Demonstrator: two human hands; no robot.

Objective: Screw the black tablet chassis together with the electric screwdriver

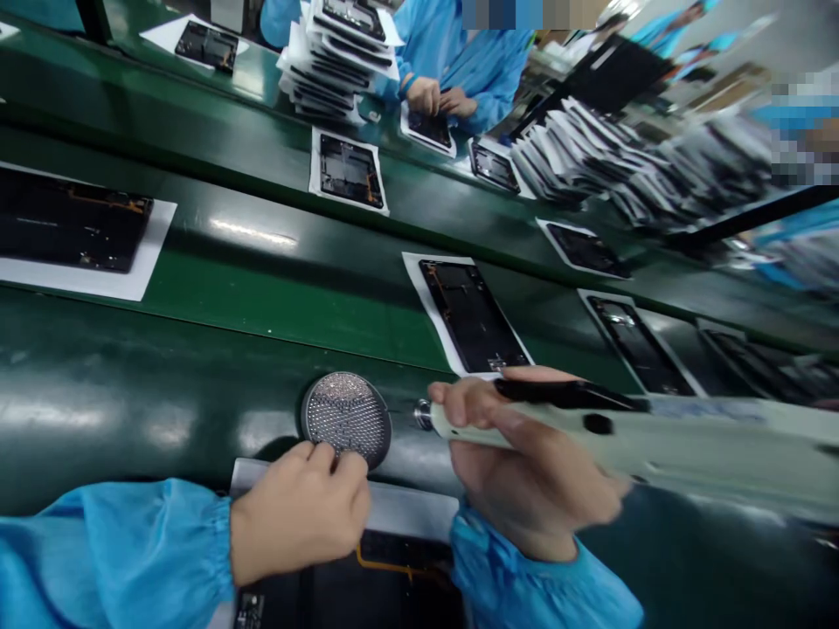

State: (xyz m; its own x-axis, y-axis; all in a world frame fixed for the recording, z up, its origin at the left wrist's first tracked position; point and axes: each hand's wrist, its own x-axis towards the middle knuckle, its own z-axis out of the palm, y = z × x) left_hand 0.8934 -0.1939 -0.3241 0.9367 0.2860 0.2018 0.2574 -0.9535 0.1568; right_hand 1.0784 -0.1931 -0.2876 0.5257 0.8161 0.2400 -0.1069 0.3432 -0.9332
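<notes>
My right hand [517,437] is wrapped round a pale green electric screwdriver [682,445] with a black lever. Its metal nose points left, and a thin bit reaches toward a round screw tray [347,415]. The tray is dark-rimmed, with a dimpled silvery surface; it looks slightly tilted. Closed fingers of my left hand [308,502] grip the tray's near edge, their tips hidden behind the knuckles. Below both hands a black tablet housing [386,585] with an orange flex cable lies on a white sheet [412,511], partly covered by my left hand.
More black housings on white sheets lie along the green bench, one at left [72,223] and one ahead [472,314]. A tall stack of housings [341,61] stands at the back. Opposite, a co-worker's hands [439,98] touch another housing. Leaning stacks [590,157] fill the right rear.
</notes>
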